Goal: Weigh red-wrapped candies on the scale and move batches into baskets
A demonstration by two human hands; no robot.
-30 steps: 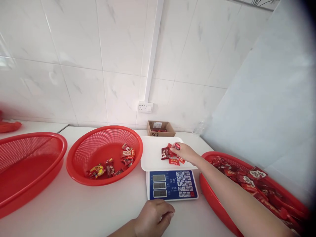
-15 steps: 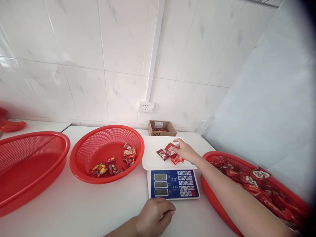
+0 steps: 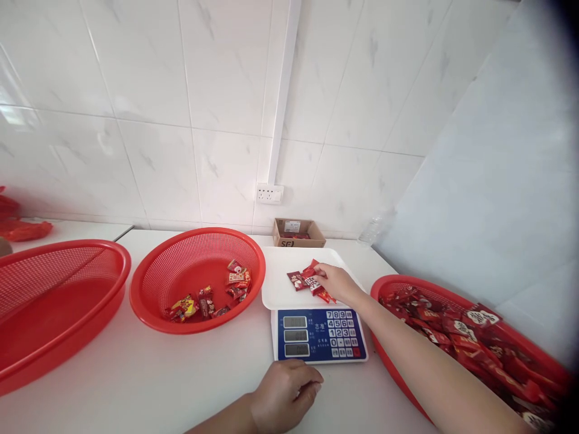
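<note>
A digital scale [image 3: 319, 335] with a blue keypad and a white pan [image 3: 280, 280] stands on the white counter. Several red candy packets [image 3: 304, 279] lie on the pan. My right hand [image 3: 338, 283] rests on the pan's right side, fingers curled over the packets and touching them. My left hand [image 3: 283, 400] lies loosely curled on the counter just in front of the scale, with nothing visible in it.
A red mesh basket [image 3: 198, 277] left of the scale holds several candies. A larger red basket [image 3: 54, 301] sits at far left. At right, a red basket [image 3: 470, 343] is full of red packets. A small cardboard box [image 3: 297, 232] stands by the tiled wall.
My right hand has lowered onto the pan and drawn back toward its right edge; the packets now lie spread out on the pan. My left hand has stayed put.
</note>
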